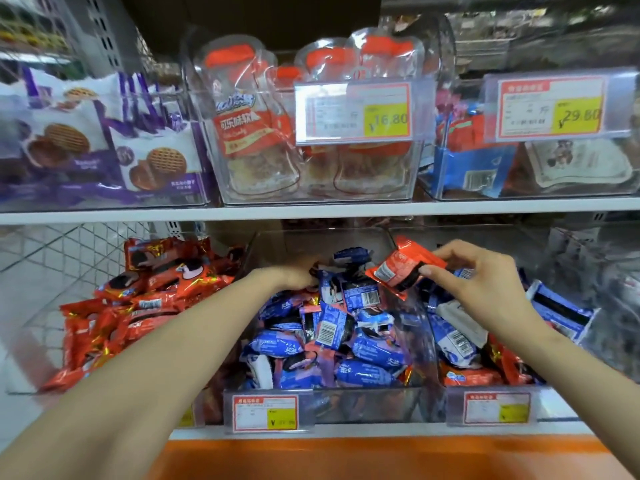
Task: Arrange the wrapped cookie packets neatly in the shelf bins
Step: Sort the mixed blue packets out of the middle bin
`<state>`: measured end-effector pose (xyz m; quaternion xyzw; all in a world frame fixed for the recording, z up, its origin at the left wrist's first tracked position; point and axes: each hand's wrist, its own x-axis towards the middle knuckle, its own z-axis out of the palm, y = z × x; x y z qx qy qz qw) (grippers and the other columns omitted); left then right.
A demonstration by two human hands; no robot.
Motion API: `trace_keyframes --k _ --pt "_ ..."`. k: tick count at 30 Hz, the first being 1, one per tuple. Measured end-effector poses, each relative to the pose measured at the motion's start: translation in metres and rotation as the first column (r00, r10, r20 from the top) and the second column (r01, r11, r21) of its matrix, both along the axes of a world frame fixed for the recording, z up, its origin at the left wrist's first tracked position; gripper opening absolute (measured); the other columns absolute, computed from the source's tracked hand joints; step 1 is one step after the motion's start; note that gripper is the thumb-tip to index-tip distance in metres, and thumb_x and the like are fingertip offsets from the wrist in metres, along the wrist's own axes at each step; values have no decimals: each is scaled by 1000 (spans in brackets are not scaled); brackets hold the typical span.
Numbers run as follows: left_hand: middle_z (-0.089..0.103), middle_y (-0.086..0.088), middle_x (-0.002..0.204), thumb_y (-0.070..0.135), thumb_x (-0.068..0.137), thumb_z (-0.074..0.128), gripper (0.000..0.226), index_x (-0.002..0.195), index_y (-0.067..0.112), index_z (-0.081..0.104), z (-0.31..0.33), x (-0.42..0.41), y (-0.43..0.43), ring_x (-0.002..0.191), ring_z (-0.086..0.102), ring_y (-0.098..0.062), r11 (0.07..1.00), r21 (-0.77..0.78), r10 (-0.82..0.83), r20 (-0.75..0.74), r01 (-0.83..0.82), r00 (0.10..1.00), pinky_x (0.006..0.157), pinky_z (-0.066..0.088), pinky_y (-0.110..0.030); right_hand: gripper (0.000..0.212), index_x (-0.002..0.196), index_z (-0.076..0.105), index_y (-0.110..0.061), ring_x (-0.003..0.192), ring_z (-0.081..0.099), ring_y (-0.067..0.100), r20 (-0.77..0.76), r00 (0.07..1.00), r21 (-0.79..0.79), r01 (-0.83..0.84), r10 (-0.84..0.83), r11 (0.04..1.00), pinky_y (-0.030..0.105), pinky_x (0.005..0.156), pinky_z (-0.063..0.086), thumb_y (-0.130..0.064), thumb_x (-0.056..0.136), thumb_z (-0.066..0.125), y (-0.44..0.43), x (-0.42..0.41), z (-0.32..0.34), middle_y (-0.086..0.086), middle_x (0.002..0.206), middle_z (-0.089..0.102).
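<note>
Bright, even store light, barely any shadows. Edges smear and warp, and the clear shelf bins point(417, 327) catch glare.

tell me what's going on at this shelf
A person is sorting wrapped cookie packets on the lower shelf. The right hand pinches a red packet, held just above the middle bin, which is heaped with blue packets. The left hand reaches to the back of that bin, its fingers hidden among the packets. A pile of red packets lies to the left, and the right bin holds a mix of blue and red.
</note>
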<state>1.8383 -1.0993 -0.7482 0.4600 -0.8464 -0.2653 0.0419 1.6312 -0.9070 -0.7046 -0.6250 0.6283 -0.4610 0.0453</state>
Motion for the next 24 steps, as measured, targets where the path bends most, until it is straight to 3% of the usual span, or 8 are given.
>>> trace_keyframes --k 2,6,10,14,15,17,21,24 --pt "37 -11 145 25 91 60 58 142 14 35 -7 3 -6 133 35 -28 994 -109 38 211 -15 977 108 31 -36 20 71 60 -31 76 60 -1 0 1000 14 -4 4 1000 5 66 40 -18 80 72 0 0 0 -17 74 64" --pt "27 -10 151 38 81 69 80 145 15 26 -12 6 -11 140 22 -28 993 -116 34 305 1 952 115 20 -41 20 70 60 -31 76 58 -3 -9 1000 13 -23 23 1000 3 66 39 -17 80 72 0 1 0 -17 71 63" --pt "34 -9 144 47 78 68 67 135 18 45 1 6 -2 137 22 -28 963 -266 81 412 35 908 111 15 -41 19 71 62 -27 71 56 -1 -5 999 22 -41 41 999 5 63 39 -14 79 73 -2 6 -1 -14 68 63" --pt "38 -8 139 32 80 72 59 131 17 47 9 16 6 130 34 -28 973 -223 111 246 -56 963 101 33 -35 26 70 58 -34 71 57 -6 -18 997 40 -76 77 996 4 63 39 -14 79 74 -3 14 -2 -16 69 63" --pt "44 -8 136 27 80 72 57 129 16 47 11 19 10 123 43 -28 976 -206 110 195 -69 975 87 43 -31 26 70 59 -33 71 58 -4 -19 996 48 -86 87 995 6 63 39 -14 79 74 -4 16 -3 -14 69 64" --pt "54 -9 124 23 78 73 52 123 16 47 17 26 22 103 54 -25 972 -227 88 148 -53 985 60 41 -25 27 70 58 -34 71 60 2 -34 995 58 -90 93 994 13 65 39 -15 79 74 -5 20 -4 -9 71 66" --pt "60 -6 118 34 78 71 49 120 19 50 27 39 49 104 55 -25 885 -460 93 39 -65 995 77 40 -27 24 70 59 -32 76 63 13 -26 994 84 -100 103 991 25 70 46 -16 78 75 -10 29 -7 -6 73 68" --pt "63 -2 111 39 79 70 45 118 21 56 35 53 78 104 57 -22 840 -525 87 -117 -136 989 78 40 -28 18 71 63 -27 73 63 16 40 992 92 -123 120 988 20 68 45 -16 79 75 -13 36 -10 -1 73 69"
